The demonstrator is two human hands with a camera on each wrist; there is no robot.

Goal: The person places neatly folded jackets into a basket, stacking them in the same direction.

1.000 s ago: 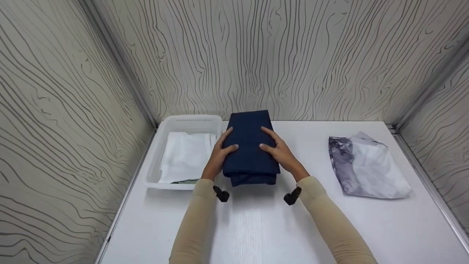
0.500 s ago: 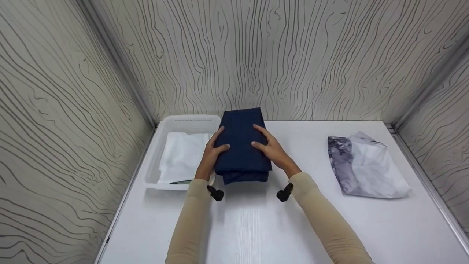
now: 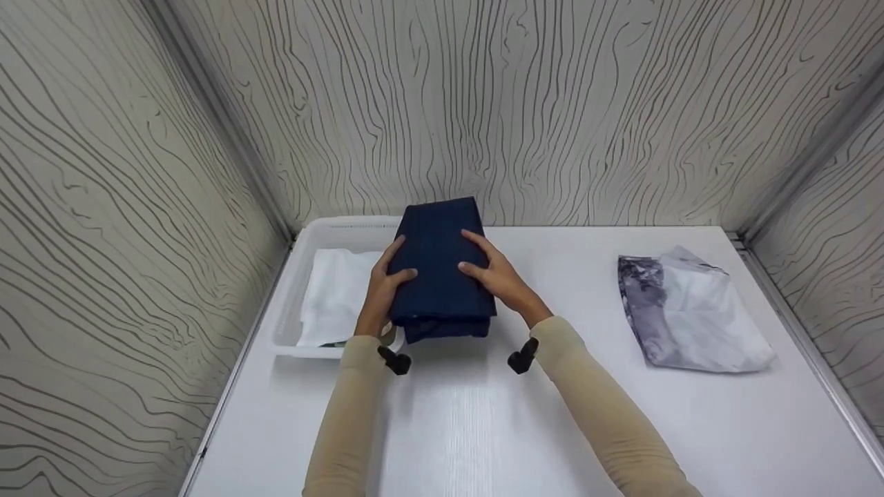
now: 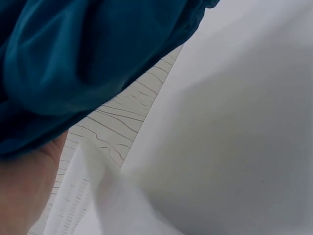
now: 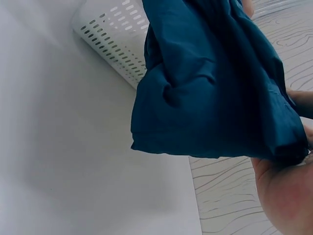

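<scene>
My left hand point(image 3: 382, 286) and right hand point(image 3: 503, 279) held a folded navy cloth point(image 3: 443, 266) between them, one at each long side, thumbs on its top face. My other fingertips were mostly hidden behind it. Since a second earlier, both hands and the cloth had shifted to my left: the cloth, then just beside the bin point(image 3: 311, 351), now covered the bin's right edge in the head view. The white cloth point(image 3: 337, 293) inside the bin and the grey-and-white cloth point(image 3: 701, 314), well apart at the right of the table point(image 3: 469, 435), lay as before.

The wrist views showed what the head view hid: the underside, bluer there, with loose, rumpled folds and the table below. The right wrist view also showed slots through the bin's outer side. A pale, blurred shape low in the left wrist view was perhaps the bin. I could not tell how far over the bin the navy cloth reached.
</scene>
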